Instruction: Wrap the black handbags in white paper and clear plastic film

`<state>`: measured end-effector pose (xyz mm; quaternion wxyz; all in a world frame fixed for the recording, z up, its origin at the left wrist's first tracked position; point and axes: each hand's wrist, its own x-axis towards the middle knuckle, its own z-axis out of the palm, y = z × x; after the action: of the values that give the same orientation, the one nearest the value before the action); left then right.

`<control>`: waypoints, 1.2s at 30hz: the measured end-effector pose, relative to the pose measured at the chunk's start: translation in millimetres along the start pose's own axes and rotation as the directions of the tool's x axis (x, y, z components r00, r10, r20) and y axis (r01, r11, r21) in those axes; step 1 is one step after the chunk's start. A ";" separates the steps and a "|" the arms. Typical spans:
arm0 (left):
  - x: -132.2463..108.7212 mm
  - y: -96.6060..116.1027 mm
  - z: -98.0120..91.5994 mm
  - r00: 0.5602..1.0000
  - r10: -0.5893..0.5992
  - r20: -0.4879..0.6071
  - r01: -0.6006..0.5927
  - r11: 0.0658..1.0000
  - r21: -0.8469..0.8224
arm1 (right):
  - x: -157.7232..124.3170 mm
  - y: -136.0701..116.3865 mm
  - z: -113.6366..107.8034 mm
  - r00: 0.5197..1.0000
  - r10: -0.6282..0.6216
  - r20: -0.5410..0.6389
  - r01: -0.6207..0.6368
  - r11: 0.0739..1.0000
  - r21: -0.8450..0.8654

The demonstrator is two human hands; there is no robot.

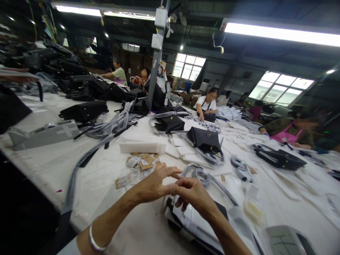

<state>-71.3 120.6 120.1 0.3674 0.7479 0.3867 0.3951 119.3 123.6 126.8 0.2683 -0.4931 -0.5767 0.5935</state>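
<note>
My left hand (159, 181) reaches in from the left, a silver bracelet on its wrist, fingers stretched out and thumb apart from them. Its thumb tip meets the fingertips of my right hand (195, 194), whose fingers are curled in a pinch. Anything small between those fingertips is hidden. Directly below lies a black bag (170, 207) partly covered by white sheet and clear plastic; my right hand and forearm hide much of it. A coiled strap in grey wrap (202, 176) rests just beyond. Brown paper tags with strings (147, 161) are heaped beyond my left hand.
Black handbags (203, 139) and wrapped straps (114, 127) spread over the white table (106, 180). A grey tape dispenser (45, 134) stands at left, white foam blocks (142, 147) ahead. A metal post (153, 78) rises mid-table. Co-workers (207, 104) work across it.
</note>
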 end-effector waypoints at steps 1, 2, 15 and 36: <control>0.2 0.2 4.9 0.996 0.004 0.085 -0.005 1.000 0.014 | -0.5 -0.8 -3.0 0.999 -0.016 -0.027 0.016 1.000 -0.006; 0.7 -0.4 9.5 0.992 -0.012 0.123 0.010 1.000 0.020 | -1.1 -1.4 -6.4 0.998 -0.029 -0.052 0.029 1.000 -0.011; 3.2 -11.1 20.6 0.983 -0.176 0.061 0.185 0.950 -0.250 | -8.3 18.8 -25.0 0.986 0.131 0.100 -0.158 0.923 0.351; 57.0 -53.3 55.8 0.949 -0.295 0.110 0.313 0.923 -0.224 | 4.2 29.3 -75.6 0.962 -0.022 -0.273 0.157 0.861 0.484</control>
<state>-15.7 179.5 68.7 0.5258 0.6432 0.4338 0.3488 192.7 153.5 109.3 0.4873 -0.4518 -0.3853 0.6402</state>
